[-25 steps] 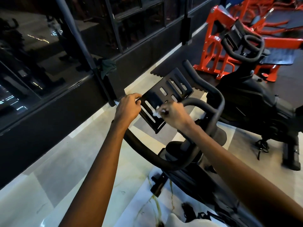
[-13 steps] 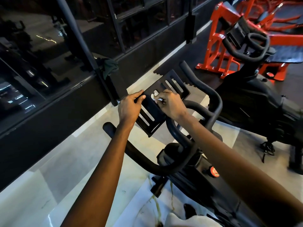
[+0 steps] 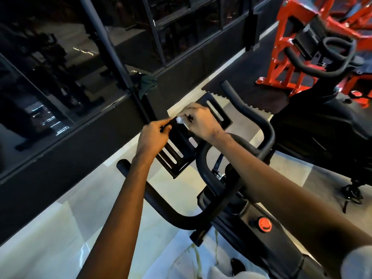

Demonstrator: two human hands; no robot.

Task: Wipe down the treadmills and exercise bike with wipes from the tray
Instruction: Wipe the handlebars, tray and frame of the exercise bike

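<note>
The wipe [image 3: 179,119] in my right grip [image 3: 199,122] is white, bright against the matte black slotted plate [image 3: 182,137], whose long slots show as pale stripes. The exercise bike [image 3: 281,248] is black throughout, handlebars [image 3: 259,125] included, save 1 red knob [image 3: 265,224]. The floor [image 3: 60,228] is pale greenish-white marble streaked with olive-yellow veins. Beyond are a dark grey mat [image 3: 241,97] with a toothed edge, a red-painted frame [image 3: 281,47], a 2nd black bike [image 3: 322,127], a dark green cloth [image 3: 148,83] and a black wall panel [image 3: 60,158].
</note>
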